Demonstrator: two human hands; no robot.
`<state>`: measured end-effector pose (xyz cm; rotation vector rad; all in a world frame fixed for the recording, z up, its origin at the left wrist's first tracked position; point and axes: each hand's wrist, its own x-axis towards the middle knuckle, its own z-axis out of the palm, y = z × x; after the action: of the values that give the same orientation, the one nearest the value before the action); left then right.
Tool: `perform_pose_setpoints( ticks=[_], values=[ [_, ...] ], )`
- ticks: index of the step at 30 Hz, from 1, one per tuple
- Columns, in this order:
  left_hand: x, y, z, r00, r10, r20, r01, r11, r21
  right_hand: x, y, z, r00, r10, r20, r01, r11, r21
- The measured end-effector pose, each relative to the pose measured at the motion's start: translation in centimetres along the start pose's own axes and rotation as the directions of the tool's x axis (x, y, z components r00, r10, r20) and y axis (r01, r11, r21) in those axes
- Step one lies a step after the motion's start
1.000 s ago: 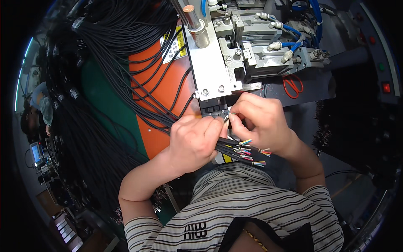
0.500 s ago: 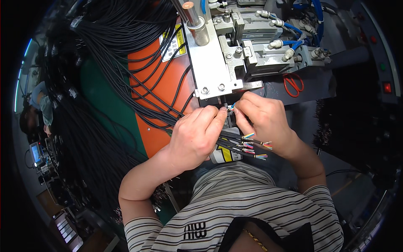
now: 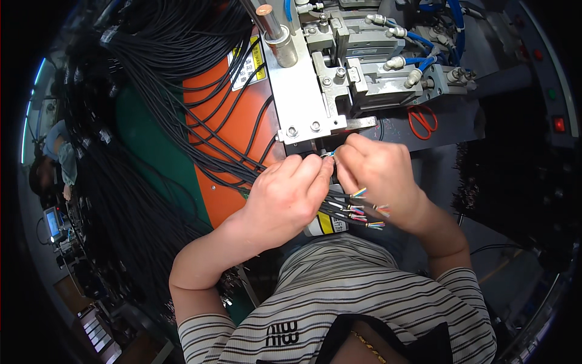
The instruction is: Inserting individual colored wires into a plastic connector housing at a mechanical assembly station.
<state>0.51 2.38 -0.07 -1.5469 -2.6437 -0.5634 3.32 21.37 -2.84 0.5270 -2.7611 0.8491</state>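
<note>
My left hand [image 3: 285, 191] is closed on a black cable, thumb and forefinger pinching it close to its stripped end. Against those fingertips, my right hand [image 3: 376, 170] pinches the thin coloured wires [image 3: 331, 153] that come out of the cable; a bit of blue and white shows between the fingers. Several other black cables [image 3: 339, 203] pass below my left hand, their bared ends [image 3: 359, 212] fanned out in yellow, blue, red and white. Both hands are just in front of the metal machine plate [image 3: 301, 91].
Pneumatic cylinders [image 3: 379, 82] with blue hoses stand at the far right of the plate. Red-handled scissors [image 3: 422, 122] lie on the dark surface. A large bundle of black cables [image 3: 176, 48] crosses the orange panel [image 3: 212, 115]. Another person [image 3: 57, 142] is at the far left.
My hands have drawn closer together, fingertips now nearly touching. The left hand shifted slightly right, and the fanned cable ends moved a little.
</note>
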Motion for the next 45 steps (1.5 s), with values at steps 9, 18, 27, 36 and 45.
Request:
perform_pose_setpoints(
  ticks=[9,18,27,36,45],
  values=[
    [0.4,0.3,-0.2,0.999,0.011,0.046,-0.014,0.998,0.065,0.3,1.1,0.1,0.998,0.055,0.008,-0.055,0.976,0.209],
    [0.0,0.1,0.3,1.0,0.002,-0.013,-0.002,1.0,0.031,-0.6,0.7,0.9,0.981,-0.028,-0.192,0.054,0.99,0.128],
    [0.6,0.3,-0.3,0.999,-0.027,0.024,0.025,0.999,0.048,0.3,1.3,0.1,0.995,0.084,0.048,-0.094,0.955,0.282],
    [-2.1,-1.6,-0.4,0.974,-0.169,-0.152,0.15,0.981,-0.126,-0.5,1.6,1.4,0.872,0.403,0.28,-0.471,0.529,0.706],
    [-3.1,-2.1,0.0,0.976,-0.141,-0.168,0.154,0.986,0.067,-1.5,0.2,-0.8,0.905,0.311,0.29,-0.412,0.472,0.78]
  ],
)
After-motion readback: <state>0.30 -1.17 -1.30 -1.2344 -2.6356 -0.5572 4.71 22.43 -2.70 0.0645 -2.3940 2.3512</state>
